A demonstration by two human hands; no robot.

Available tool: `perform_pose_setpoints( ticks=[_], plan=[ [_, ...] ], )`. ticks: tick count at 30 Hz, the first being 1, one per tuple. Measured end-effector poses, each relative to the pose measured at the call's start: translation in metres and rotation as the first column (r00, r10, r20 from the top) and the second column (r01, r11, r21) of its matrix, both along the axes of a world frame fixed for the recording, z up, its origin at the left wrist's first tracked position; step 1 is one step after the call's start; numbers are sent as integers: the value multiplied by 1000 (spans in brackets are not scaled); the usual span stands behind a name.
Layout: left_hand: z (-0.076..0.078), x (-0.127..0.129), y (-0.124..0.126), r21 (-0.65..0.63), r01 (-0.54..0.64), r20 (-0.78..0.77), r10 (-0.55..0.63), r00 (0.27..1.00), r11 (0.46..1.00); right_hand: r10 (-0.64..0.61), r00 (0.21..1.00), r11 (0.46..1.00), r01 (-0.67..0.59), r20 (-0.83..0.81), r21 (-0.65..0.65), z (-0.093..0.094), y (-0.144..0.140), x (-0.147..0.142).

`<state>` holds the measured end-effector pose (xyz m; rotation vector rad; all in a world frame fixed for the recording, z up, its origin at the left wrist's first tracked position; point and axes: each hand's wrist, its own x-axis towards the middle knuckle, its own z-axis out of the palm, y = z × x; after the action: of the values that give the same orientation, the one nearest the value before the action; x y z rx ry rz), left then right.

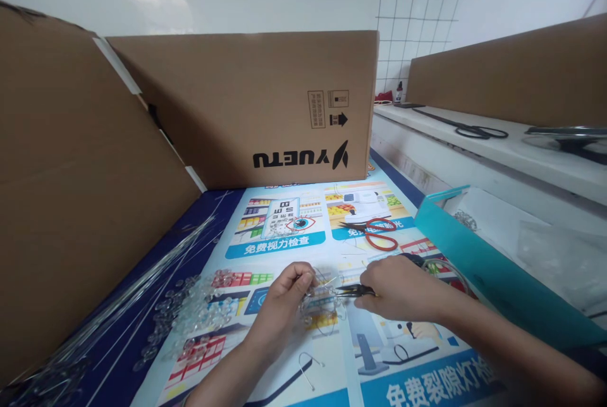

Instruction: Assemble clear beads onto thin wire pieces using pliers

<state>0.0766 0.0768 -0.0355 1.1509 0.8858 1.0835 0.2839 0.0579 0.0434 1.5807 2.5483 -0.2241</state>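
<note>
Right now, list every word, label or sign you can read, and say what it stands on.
"YUETU", printed upside down, on the cardboard box.
"免费视力检查" on the poster mat.
"免费裂隙灯" with its end cut off, on the mat's near edge.
Small handling symbols on the box: too small to read.

Entry, as I see it from the head camera:

- Left hand (283, 296): bare, no glove, no ring that I can make out; lower centre of the frame.
- Left forearm (227, 372): bare to the bottom edge, no sleeve or cuff in view.
- Right hand (403, 287): bare, no glove; just right of centre.
- Right forearm (512, 356): bare toward the lower right corner, no sleeve showing.
- Wrists: I see no watch, strap or band on either.
</note>
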Motion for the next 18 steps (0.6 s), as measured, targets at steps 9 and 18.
perform_pose_setpoints(
  ticks=[9, 18],
  plan=[
    [2, 6, -6, -96, -184, 137, 196, 971, 978, -294, 712, 950, 293, -638, -111, -45, 12, -18],
    [0, 12, -14, -159, -177, 187, 205, 961, 971, -473, 328, 877, 90, -818, -471, -71, 7, -30]
  ],
)
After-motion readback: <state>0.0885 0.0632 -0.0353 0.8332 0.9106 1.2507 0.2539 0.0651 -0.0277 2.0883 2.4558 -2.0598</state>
